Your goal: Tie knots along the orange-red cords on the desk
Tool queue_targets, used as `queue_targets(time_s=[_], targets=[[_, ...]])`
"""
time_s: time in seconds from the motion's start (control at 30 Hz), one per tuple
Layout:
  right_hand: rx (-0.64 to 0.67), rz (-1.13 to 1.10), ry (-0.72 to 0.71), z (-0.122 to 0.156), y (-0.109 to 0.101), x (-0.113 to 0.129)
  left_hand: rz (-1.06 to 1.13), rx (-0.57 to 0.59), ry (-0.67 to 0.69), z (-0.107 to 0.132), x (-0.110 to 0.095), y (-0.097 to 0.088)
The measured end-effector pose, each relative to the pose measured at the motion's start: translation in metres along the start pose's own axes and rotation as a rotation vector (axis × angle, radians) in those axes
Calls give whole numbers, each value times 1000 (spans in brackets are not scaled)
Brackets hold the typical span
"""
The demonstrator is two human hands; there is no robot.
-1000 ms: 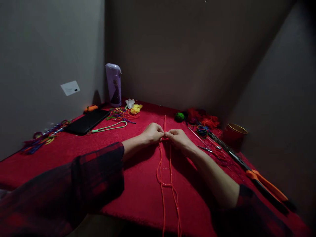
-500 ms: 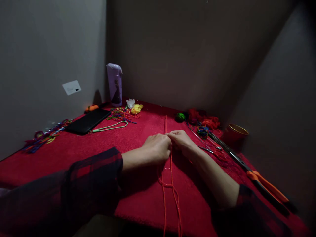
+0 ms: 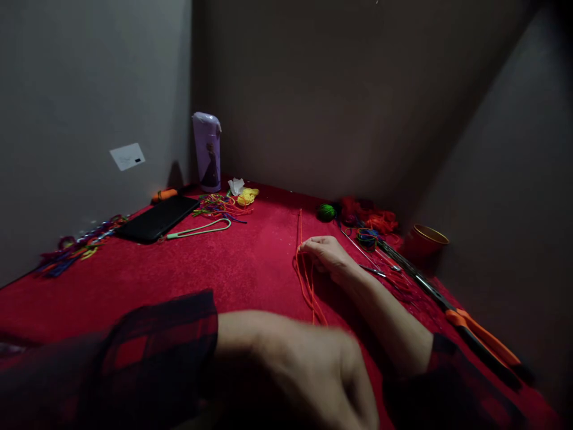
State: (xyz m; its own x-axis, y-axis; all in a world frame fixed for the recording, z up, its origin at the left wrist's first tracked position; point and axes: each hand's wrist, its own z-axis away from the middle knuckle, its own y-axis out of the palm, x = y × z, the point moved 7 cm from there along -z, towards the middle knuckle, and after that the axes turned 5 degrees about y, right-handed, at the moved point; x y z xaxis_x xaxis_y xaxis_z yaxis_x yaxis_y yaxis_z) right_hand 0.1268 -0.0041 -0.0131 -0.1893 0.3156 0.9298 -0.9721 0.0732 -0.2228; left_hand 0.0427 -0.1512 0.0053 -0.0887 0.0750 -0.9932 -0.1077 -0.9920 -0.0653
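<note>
Thin orange cords point(image 3: 305, 280) lie along the middle of a red cloth-covered table point(image 3: 224, 269). My right hand point(image 3: 328, 254) rests on the cloth with its fingers curled, pinching the cords near their far part. My left hand point(image 3: 322, 373) is close to the camera at the bottom, blurred by motion, fingers bent inward; whether it holds the cords is unclear. The cords run from my right hand toward my left and vanish behind it.
A purple bottle point(image 3: 207, 152), yellow and mixed coloured threads point(image 3: 228, 203), a black phone point(image 3: 157, 218) and a green loop point(image 3: 199, 229) lie far left. A green yarn ball point(image 3: 326, 212), red yarn point(image 3: 367, 216), metal needles, a red cup point(image 3: 423, 242) and orange-handled pliers point(image 3: 483, 340) are on the right.
My left hand has pulled back from the pinch point toward me along the cords. My right hand has stayed in place on the cords.
</note>
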Motion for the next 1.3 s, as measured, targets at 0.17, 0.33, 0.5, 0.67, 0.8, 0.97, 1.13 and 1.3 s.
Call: queue_targets(time_s=[0.17, 0.33, 0.5, 0.67, 0.8, 0.97, 1.13, 1.3], targets=[[41, -2, -104, 3, 1, 4, -127, -1162, 205, 42, -27, -120], [45, -1, -76, -3, 0, -2, -35, -1249, -66, 49, 6, -160], [71, -22, -61, -3, 2, -2, 37, -1025, -171, 37, 19, -162], [51, 33, -75, -3, 1, -2, -155, -1085, -234, 43, 23, -184], [43, 100, -101, -3, 1, 0, -260, -1126, -197, 45, 24, -196], [59, 92, -109, -2, 2, 1, -136, -1063, -153, 42, 25, -189], [75, 64, -103, -2, 2, 0, 52, -998, -193, 44, 20, -180], [68, 75, -103, -1, 1, 0, -65, -1186, -103, 74, -1, -202]])
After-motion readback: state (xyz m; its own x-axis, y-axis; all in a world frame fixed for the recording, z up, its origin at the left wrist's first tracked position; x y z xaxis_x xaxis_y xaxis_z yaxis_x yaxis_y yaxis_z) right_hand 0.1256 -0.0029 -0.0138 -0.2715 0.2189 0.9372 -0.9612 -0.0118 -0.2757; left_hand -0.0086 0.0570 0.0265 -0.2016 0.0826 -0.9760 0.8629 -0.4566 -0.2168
